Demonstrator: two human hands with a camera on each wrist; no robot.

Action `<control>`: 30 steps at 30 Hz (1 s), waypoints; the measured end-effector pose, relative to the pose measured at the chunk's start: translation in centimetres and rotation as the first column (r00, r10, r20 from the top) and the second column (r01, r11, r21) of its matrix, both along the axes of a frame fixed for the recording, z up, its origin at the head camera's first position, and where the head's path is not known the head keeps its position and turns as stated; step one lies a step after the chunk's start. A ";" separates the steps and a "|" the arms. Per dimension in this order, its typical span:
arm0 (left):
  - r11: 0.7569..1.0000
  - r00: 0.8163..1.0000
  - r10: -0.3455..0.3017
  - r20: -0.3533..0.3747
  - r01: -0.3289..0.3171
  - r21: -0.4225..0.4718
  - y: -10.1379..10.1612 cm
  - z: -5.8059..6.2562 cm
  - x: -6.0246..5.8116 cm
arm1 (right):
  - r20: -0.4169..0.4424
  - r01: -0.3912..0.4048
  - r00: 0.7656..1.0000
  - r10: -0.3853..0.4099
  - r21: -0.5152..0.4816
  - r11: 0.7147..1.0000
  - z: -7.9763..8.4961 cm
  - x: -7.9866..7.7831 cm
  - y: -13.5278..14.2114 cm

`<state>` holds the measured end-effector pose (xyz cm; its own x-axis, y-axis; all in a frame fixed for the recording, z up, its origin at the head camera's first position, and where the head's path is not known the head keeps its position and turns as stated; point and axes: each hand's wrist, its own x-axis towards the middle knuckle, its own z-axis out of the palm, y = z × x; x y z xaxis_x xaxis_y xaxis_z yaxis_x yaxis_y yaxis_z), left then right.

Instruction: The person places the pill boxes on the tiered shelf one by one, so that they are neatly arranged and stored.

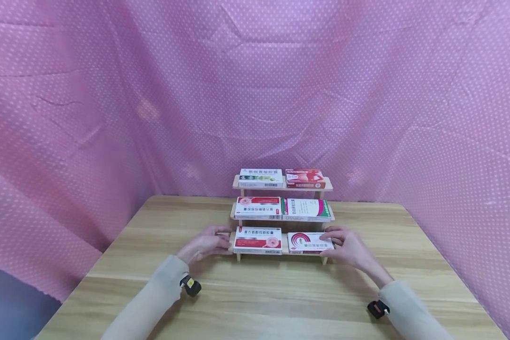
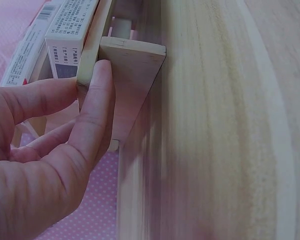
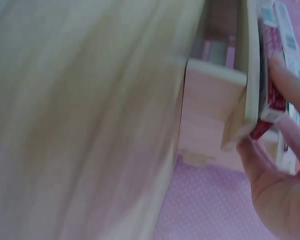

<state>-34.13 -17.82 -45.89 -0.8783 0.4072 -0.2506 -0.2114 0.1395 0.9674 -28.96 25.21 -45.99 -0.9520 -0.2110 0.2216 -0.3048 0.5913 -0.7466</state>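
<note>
A three-tier wooden display stand (image 1: 285,244) holds medicine boxes in pairs. My left hand (image 1: 206,243) pinches the left end of its lowest shelf (image 2: 92,55), thumb and fingers on either side of the board. Just beside those fingers lies a red-and-white medicine box (image 1: 257,240). At the right end of the same shelf, my right hand (image 1: 348,246) grips a white medicine box with red arcs (image 1: 308,242). In the right wrist view, a finger lies on this box's face and the thumb is at its lower corner, by the shelf end.
On the middle tier are a red-and-white box (image 1: 258,208) and a white, green-and-magenta box (image 1: 306,208). A white-and-green box (image 1: 260,177) and a red box (image 1: 304,177) lie on the top tier. Pink dotted cloth (image 1: 255,94) hangs behind the wooden table (image 1: 280,297).
</note>
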 end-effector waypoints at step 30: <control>0.999 0.999 0.031 0.016 -0.032 0.016 0.1 -0.3 0.3 | -0.031 0.062 0.998 -0.060 0.074 0.995 -0.5 0.0 -2.0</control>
